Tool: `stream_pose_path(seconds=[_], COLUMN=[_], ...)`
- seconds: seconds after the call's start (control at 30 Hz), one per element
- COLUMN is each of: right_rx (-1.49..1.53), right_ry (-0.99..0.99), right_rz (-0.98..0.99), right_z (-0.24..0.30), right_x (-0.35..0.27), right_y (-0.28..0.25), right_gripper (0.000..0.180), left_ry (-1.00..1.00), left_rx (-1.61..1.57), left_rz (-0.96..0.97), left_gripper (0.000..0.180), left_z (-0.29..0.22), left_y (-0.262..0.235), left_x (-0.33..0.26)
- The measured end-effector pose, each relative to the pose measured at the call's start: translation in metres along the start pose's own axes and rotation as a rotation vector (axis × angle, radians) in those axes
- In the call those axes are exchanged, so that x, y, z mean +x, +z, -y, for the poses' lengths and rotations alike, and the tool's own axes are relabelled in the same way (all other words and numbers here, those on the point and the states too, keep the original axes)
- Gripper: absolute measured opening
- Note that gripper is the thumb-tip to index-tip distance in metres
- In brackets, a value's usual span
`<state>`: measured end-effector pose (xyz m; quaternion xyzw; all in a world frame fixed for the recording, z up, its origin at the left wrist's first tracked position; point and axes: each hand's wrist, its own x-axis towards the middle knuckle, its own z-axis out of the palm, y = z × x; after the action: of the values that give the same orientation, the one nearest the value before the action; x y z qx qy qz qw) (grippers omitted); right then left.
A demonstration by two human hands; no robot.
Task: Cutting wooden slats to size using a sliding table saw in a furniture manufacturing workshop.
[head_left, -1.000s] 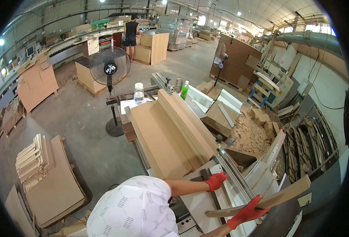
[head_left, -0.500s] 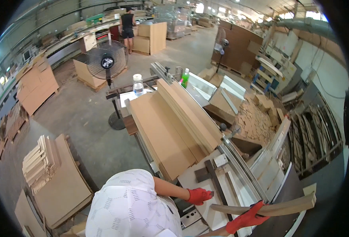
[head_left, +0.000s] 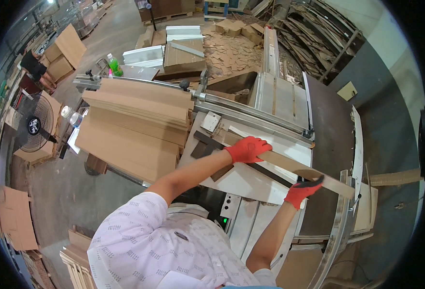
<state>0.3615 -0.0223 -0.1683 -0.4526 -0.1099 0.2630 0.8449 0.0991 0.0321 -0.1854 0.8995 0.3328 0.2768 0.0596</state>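
Observation:
My left hand (head_left: 248, 150), in a red glove, is closed over one end of a long, narrow wooden strip (head_left: 335, 184). Further right along it, my right hand (head_left: 303, 190), in a red glove with dark fingertips, grips the same strip from the near side. The strip lies slantwise above a dark metal bar (head_left: 272, 174) that crosses the white saw table (head_left: 258, 186). Part of the strip's left end is hidden by my left glove. A small white block (head_left: 211, 122) sits by the bar's far end.
Large brown panels (head_left: 130, 139) lie stacked at left. A metal rail (head_left: 251, 115) runs along the table's far side. Offcuts (head_left: 234, 53) cover the floor beyond. A fan (head_left: 33, 125) and a person (head_left: 37, 67) stand at far left. A green bottle (head_left: 115, 65) stands behind the panels.
The view has swung right. My left hand, earlier off the strip near the dark bar, is now on its left end. The strip has moved over the table with my right hand.

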Motion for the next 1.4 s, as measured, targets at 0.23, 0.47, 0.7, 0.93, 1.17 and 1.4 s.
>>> stream_pose_path(seconds=[0.23, 0.47, 0.7, 0.93, 1.17, 1.4], right_rx=[-0.245, -0.153, -0.244, -0.734, -1.902, -1.863], right_ry=[0.516, 0.746, 0.929, 0.726, -0.47, -0.389], right_rz=[0.238, 0.298, 0.383, 0.584, 0.301, 0.864], right_z=[-0.136, -0.138, -0.098, -0.086, -0.055, -0.087], right_x=[0.069, 0.075, 0.063, 0.093, 0.185, 0.244], right_y=[-0.099, -0.11, -0.091, -0.091, -0.149, -0.179], right_gripper=[0.035, 0.033, 0.029, 0.033, 0.047, 0.055], left_ry=[-0.109, -0.045, -0.065, -0.083, -0.057, -0.009], left_rx=[-0.148, -0.207, -0.118, -0.036, -0.082, 0.078], left_rz=[0.28, 0.27, 0.344, 0.487, 0.281, 0.245], left_gripper=[0.064, 0.05, 0.053, 0.058, 0.049, 0.05], left_z=[0.058, 0.081, 0.079, 0.086, 0.084, 0.079], left_y=[0.016, 0.044, 0.035, 0.035, 0.044, 0.054], left_x=[-0.012, -0.016, -0.002, 0.002, -0.012, -0.02])
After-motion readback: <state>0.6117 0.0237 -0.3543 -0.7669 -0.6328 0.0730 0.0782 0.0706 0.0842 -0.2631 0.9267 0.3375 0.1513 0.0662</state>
